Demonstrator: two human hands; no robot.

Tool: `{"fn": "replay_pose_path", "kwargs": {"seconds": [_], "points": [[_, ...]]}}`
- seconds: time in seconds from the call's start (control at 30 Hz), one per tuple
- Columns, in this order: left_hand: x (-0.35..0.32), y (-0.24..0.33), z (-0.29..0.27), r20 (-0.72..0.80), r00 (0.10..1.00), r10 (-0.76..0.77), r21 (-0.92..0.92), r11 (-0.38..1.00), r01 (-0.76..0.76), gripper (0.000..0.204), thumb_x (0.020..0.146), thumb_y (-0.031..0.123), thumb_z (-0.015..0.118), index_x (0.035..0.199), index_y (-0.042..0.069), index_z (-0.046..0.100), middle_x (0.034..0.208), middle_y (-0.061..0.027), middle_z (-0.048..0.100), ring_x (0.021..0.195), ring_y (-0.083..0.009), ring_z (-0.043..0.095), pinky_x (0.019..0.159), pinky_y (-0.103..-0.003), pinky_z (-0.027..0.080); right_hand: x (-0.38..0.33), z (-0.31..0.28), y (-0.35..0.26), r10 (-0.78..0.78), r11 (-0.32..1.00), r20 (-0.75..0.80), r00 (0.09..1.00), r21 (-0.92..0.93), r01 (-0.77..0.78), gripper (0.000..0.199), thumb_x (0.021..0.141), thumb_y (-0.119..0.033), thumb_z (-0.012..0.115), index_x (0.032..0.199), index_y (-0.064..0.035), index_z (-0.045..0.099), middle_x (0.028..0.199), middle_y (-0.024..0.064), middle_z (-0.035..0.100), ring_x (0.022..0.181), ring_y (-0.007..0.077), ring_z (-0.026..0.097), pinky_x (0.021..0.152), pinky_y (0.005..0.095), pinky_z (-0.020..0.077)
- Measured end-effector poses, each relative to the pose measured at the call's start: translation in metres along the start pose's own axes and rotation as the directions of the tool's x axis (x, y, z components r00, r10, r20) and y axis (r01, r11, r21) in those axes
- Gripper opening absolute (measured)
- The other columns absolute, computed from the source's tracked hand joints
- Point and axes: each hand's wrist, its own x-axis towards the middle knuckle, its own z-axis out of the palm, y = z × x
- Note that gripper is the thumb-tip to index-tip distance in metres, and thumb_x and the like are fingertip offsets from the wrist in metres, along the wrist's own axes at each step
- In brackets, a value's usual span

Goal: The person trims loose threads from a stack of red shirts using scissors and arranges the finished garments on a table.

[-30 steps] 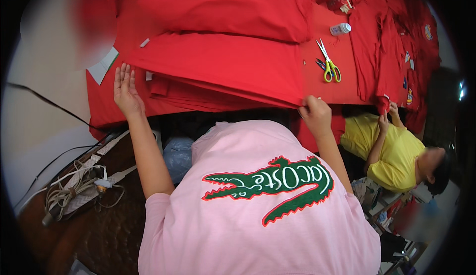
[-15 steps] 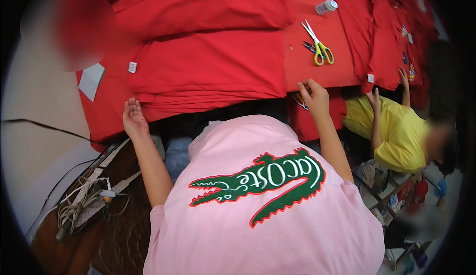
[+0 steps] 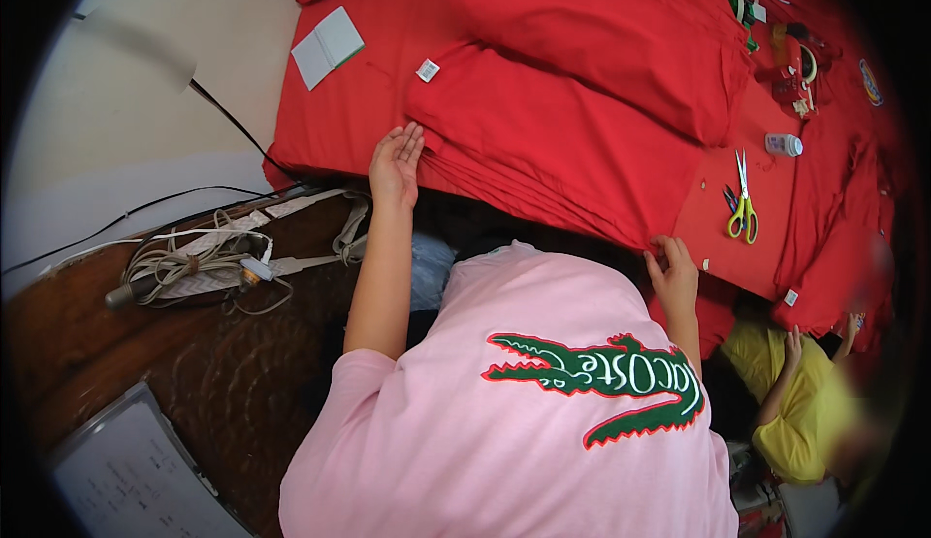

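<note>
A stack of folded red garments (image 3: 562,140) lies at the table's front edge, its layers showing along the near side. My left hand (image 3: 396,164) is open, palm up with fingers stretched, against the stack's left end. At the stack's near right corner is my right hand (image 3: 677,268), its fingers bent and its thumb close to them around the cloth edge; the fingertips partly hide the contact. A white tag (image 3: 427,70) sits on the garment at the upper left corner.
Yellow-handled scissors (image 3: 744,210) and a small white bottle (image 3: 784,144) lie right of the stack. A white card (image 3: 328,48) lies at left. Coiled cables (image 3: 189,266) and a whiteboard (image 3: 141,470) are at lower left. A co-worker in yellow (image 3: 800,412) handles red garments at right.
My view has swung left, so the table's things appear farther right. My right hand has come from beyond the stack's right end to its near corner. The left hand stays open at the left end.
</note>
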Motion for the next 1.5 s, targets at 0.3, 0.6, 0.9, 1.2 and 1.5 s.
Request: {"fn": "replay_pose_path", "kwargs": {"seconds": [0.3,0.6,0.9,1.2,1.5], "points": [[0.010,-0.013,0.024,-0.041,0.996,0.081,0.091,0.993,-0.077,0.036,0.097,0.005,0.061,0.132,-0.001,0.060,0.121,-0.0094,0.064,0.108,-0.0180,0.063,0.100,-0.035,0.052,0.007,-0.015,-0.006,0.021,0.999,0.037,0.999,0.030,-0.022,0.014,0.083,-0.007,0.079,0.089,-0.0044,0.067,0.078,0.0073,0.060,0.067,0.0214,0.062,0.062,0.0351,0.0498],[-0.005,-0.027,0.045,0.116,0.972,0.206,0.122,0.968,-0.220,0.044,0.095,-0.007,0.061,0.139,0.000,0.057,0.109,-0.0043,0.062,0.101,-0.0117,0.062,0.095,-0.027,0.052,0.002,-0.004,-0.010,0.070,0.995,0.034,0.997,0.064,-0.073,0.014,0.084,-0.010,0.080,0.087,-0.0045,0.067,0.078,0.0070,0.060,0.067,0.0223,0.062,0.063,0.0355,0.0497],[-0.046,0.008,0.104,0.447,0.834,0.322,0.278,0.837,-0.472,0.082,0.087,-0.019,0.067,0.158,0.002,0.034,0.133,-0.0104,0.057,0.112,-0.0143,0.062,0.095,-0.027,0.055,0.034,-0.037,0.096,0.144,0.884,-0.510,0.848,-0.319,-0.342,0.044,0.097,-0.032,0.071,0.134,-0.0114,0.058,0.128,0.0132,0.062,0.109,0.0345,0.067,0.085,0.0478,0.0548],[-0.051,0.009,0.117,0.549,0.748,0.371,0.229,0.794,-0.562,0.113,0.081,-0.023,0.069,0.167,0.018,0.008,0.149,-0.0141,0.040,0.115,-0.0165,0.060,0.092,-0.028,0.057,0.048,-0.061,0.115,0.426,0.757,-0.401,0.811,-0.334,-0.562,0.052,0.101,-0.046,0.063,0.135,-0.0058,0.062,0.130,0.0161,0.064,0.118,0.0374,0.064,0.092,0.0490,0.0531],[-0.051,0.007,0.121,0.563,0.745,0.357,0.242,0.791,-0.562,0.116,0.079,-0.024,0.068,0.167,0.020,0.007,0.146,-0.0123,0.039,0.111,-0.0147,0.058,0.090,-0.027,0.057,0.045,-0.062,0.127,0.454,0.769,-0.428,0.781,-0.254,-0.586,0.040,0.104,-0.041,0.059,0.129,-0.0116,0.067,0.124,0.0151,0.069,0.112,0.0367,0.067,0.091,0.0483,0.0529]]}}
